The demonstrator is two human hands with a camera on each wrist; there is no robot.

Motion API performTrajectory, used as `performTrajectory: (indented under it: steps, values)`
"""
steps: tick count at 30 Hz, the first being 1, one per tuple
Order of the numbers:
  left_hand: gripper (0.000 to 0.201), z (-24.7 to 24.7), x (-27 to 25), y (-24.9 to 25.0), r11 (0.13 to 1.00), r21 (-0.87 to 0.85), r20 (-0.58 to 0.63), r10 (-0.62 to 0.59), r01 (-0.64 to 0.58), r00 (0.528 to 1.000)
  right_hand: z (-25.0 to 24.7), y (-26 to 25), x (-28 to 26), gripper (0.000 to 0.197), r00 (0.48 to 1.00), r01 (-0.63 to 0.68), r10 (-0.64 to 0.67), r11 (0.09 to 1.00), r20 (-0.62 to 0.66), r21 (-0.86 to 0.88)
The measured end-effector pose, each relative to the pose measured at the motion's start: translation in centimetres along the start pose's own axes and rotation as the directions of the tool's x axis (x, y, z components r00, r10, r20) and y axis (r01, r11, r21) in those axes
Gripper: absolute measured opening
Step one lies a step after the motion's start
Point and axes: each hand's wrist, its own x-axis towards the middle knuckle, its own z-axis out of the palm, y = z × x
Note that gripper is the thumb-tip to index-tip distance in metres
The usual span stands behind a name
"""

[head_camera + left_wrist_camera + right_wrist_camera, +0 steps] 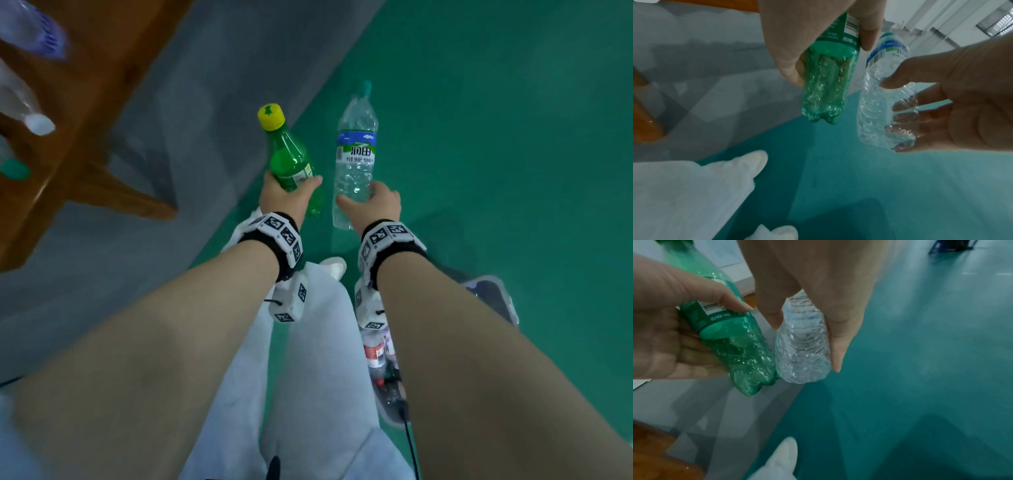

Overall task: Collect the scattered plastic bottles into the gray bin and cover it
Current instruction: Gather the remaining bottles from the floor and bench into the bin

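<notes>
Green bottle (291,161): centre of the head view, looks empty, light, thin-walled; best held at mid-body.
Clear bottle (356,161): just right of it, ribbed, likely crushable.
Left hand (284,197): wrapped round the green bottle's lower body.
Right hand (376,204): wrapped round the clear bottle's lower body.
Gray bin: not clearly visible.

In my left hand (287,198) I hold the soda bottle (289,157), just left of the water bottle (356,161) in my right hand (376,202). Both bottles point forward past my fingertips, side by side. A wooden table (85,102) with more bottles (24,96) stands far left of my fingers.
</notes>
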Motion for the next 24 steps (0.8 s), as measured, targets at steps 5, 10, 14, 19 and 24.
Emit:
performTrajectory:
  steps: [5, 10, 14, 19, 24]
  values:
    - [0.046, 0.5, -2.7, -4.2, 0.992, 0.125, 0.088, 0.015, -0.026, 0.996, 2.4, 6.7, -2.9, 0.044, 0.988, -0.149, 0.155, 0.973, -0.02, 0.176]
    - [0.036, -0.7, -3.4, -8.2, 0.941, 0.288, 0.245, 0.109, -0.179, 0.963, 6.8, 11.3, -5.4, 0.044, 0.963, -0.228, 0.261, 0.926, -0.072, 0.301]
    - [0.035, -3.1, -4.0, -10.4, 0.869, 0.425, 0.32, 0.117, -0.253, 0.94, 10.6, 13.5, -8.4, 0.058, 0.937, -0.285, 0.341, 0.87, -0.073, 0.403]
    - [0.038, -4.5, -5.6, -14.8, 0.792, 0.543, 0.374, 0.071, -0.28, 0.925, 13.8, 17.2, -11.9, 0.071, 0.887, -0.39, 0.46, 0.799, -0.048, 0.457]
    - [0.041, -3.3, -8.2, -19.3, 0.728, 0.604, 0.466, 0.007, -0.324, 0.885, 13.9, 23.5, -14.0, 0.072, 0.832, -0.424, 0.549, 0.725, -0.083, 0.542]
